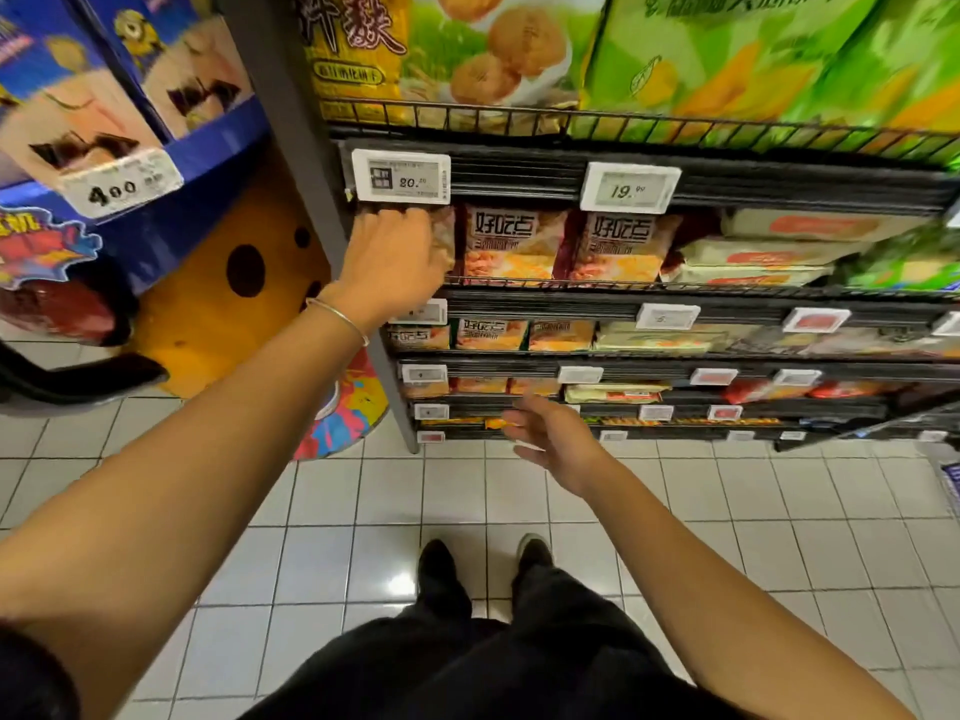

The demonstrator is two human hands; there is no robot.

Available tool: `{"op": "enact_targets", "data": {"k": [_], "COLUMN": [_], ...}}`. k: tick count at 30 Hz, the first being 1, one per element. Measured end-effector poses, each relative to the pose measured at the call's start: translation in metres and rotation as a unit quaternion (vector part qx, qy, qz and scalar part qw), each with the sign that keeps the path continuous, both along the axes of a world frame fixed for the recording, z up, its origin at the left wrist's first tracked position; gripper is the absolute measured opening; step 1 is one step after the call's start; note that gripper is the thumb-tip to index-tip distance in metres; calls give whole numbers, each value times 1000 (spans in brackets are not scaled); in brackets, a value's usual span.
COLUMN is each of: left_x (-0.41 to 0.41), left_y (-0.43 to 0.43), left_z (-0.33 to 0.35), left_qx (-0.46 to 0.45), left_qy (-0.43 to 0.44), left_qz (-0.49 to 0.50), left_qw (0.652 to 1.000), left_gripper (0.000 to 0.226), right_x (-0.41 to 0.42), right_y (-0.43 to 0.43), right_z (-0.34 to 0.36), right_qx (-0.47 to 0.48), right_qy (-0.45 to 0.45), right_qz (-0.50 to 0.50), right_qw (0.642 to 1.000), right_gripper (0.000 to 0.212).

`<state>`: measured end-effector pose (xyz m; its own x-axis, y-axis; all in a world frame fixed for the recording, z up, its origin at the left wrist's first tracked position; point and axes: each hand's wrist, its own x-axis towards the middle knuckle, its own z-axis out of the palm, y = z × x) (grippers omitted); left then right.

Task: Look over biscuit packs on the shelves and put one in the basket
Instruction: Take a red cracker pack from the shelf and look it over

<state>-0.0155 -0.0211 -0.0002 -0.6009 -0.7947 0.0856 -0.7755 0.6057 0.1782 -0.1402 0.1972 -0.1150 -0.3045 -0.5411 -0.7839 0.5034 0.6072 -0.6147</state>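
Observation:
My left hand (393,257) reaches into the second shelf (675,292) at its left end, fingers curled over the leftmost biscuit pack (442,240), which it mostly hides. Whether the fingers grip the pack or only touch it I cannot tell. Beside it stand two more orange-and-maroon biscuit packs (511,245) with black lettering. My right hand (553,436) hovers lower, in front of the bottom shelves, fingers apart and holding nothing. No basket shows in this view.
Large yellow and green biscuit bags (727,59) fill the top shelf behind a wire rail. Price tags (401,175) hang on the shelf edges. Flat cream packs (769,252) lie to the right. A blue cardboard display (156,148) stands at left. White floor tiles and my feet lie below.

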Motion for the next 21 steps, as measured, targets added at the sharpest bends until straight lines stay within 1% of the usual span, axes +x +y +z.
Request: {"op": "enact_targets", "data": {"k": [2, 3, 4, 8, 12, 15, 17, 19, 21], "left_x": [-8, -12, -16, -24, -23, -23, -21, -18, -15], "left_y": [-3, -2, -2, 1, -3, -1, -2, -4, -4], "left_z": [3, 2, 0, -5, -5, -1, 2, 6, 8], "left_qx": [-6, -26, -55, -81, -134, -153, -152, -147, -144], "left_qy": [-74, -103, -130, -200, -211, -223, -230, -209, -168], "left_qz": [8, 9, 18, 65, 67, 52, 46, 31, 13], "left_qw": [997, 994, 990, 974, 966, 961, 960, 966, 975], "left_gripper": [18, 16, 16, 25, 50, 45, 40, 40, 43], "right_x": [-1, -1, -1, -1, -5, -8, -11, -14, -17], "right_y": [-10, -15, -20, -24, -24, -25, -26, -29, -38], "right_z": [5, 7, 9, 4, 0, -3, -5, -6, -5], "right_qx": [-18, -22, -23, -13, -15, -29, -47, -65, -89], "right_qy": [-15, -13, -16, -25, -41, -72, -108, -151, -184], "right_qz": [-10, -11, -7, 3, 13, 4, -4, -16, -33], "right_qw": [1000, 1000, 1000, 1000, 999, 997, 993, 986, 978], "right_gripper": [30, 29, 28, 26, 25, 25, 31, 42, 50]}}
